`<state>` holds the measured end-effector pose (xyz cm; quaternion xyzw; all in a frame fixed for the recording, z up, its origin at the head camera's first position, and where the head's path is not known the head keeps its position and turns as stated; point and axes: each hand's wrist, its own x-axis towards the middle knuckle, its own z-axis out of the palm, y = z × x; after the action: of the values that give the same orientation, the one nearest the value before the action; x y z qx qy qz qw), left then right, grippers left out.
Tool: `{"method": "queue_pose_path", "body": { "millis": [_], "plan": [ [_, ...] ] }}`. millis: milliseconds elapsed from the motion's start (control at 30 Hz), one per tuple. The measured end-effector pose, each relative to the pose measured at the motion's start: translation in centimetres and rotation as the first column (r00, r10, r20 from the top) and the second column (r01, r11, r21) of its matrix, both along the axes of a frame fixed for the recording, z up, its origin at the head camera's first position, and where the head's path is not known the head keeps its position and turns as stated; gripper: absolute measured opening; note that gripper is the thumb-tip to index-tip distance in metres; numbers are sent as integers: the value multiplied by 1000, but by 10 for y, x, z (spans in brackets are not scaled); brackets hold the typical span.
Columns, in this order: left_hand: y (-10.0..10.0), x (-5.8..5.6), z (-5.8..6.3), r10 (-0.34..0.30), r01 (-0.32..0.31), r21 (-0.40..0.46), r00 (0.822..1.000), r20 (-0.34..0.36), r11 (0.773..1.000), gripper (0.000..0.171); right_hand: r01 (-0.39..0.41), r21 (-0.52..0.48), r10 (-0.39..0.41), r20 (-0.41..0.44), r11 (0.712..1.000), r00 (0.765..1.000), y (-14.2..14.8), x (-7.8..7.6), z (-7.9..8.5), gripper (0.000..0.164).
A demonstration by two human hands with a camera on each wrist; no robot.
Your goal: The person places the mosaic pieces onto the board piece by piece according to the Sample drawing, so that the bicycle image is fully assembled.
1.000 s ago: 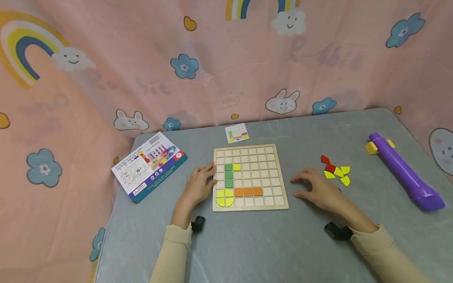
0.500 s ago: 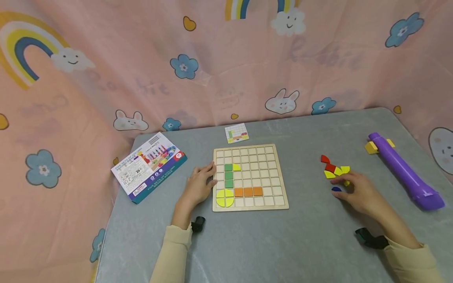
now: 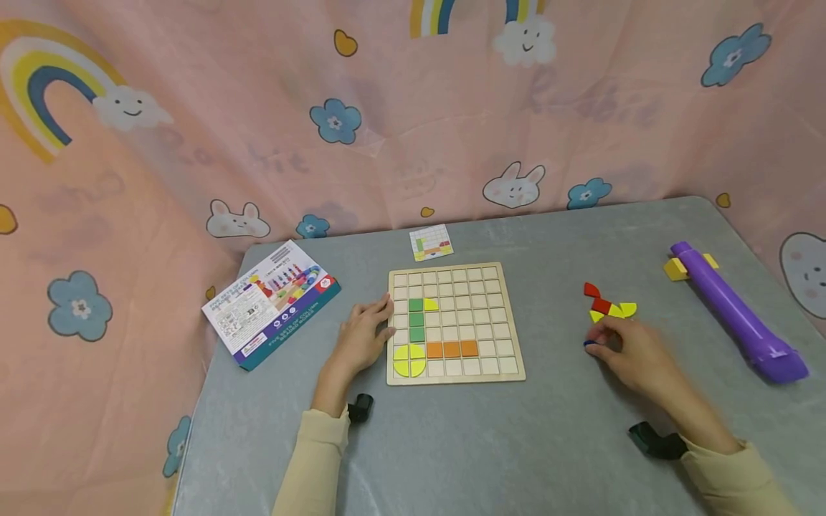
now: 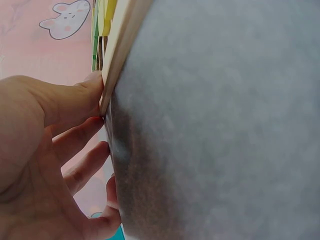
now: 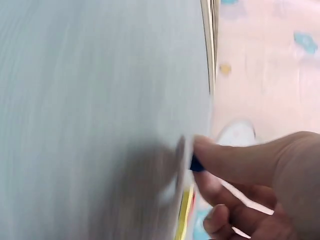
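My right hand (image 3: 635, 355) pinches a small dark blue piece (image 3: 589, 343) between thumb and fingers, low over the table. The right wrist view shows that blue piece (image 5: 196, 164) partly hidden by the thumb; its full shape cannot be seen. My left hand (image 3: 363, 337) rests at the left edge of a wooden grid board (image 3: 520, 374), thumb touching the rim and the other fingers loosely bent on the table. On the board lie green squares (image 3: 416, 319), orange squares (image 3: 452, 349), a yellow circle of quarter pieces (image 3: 409, 360) and one yellow quarter piece (image 3: 430, 305).
Beyond my right hand lie red pieces (image 3: 601, 306) and yellow pieces (image 3: 628, 309). A pattern card (image 3: 432, 242) is behind the board. To the left lies a printed box (image 3: 271, 304); at the right, a purple tube (image 3: 736, 312) leans on a yellow block (image 3: 675, 269).
My right hand went right from beside the board to the loose pieces, took the blue piece, and has shifted slightly back left with it. The left hand has stayed put.
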<state>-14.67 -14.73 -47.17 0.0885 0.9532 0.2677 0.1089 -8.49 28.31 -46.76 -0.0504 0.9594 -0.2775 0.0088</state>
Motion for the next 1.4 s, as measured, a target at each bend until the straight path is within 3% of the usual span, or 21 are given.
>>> {"method": "queue_pose_path", "body": {
  "millis": [367, 600, 867, 1167, 1400],
  "plan": [
    [-1, 0, -1, -4, 4, -14, 1000, -7, 1000, 59, -181, -113, 172, -83, 977, 982, -92, -6, 4, 17],
    [0, 0, -1, -4, 4, -14, 1000, -10, 1000, 59, -318, -149, 303, -117, 936, 946, -140, -10, 5, 14],
    [0, 0, 0, -3, 3, -10, 1000, -8, 1000, 59, -258, -266, 258, -35, 929, 966, -170, -10, -2, 14],
    [0, 0, 0, -1, 1, -8, 1000, -15, 1000, 59, -228, -214, 228, -25, 950, 973, -177, -10, -8, 19],
    [0, 0, 0, 1, -1, -8, 1000, -12, 1000, 59, -247, -129, 237, -90, 960, 967, -178, -13, -9, 15]
  ]
}}
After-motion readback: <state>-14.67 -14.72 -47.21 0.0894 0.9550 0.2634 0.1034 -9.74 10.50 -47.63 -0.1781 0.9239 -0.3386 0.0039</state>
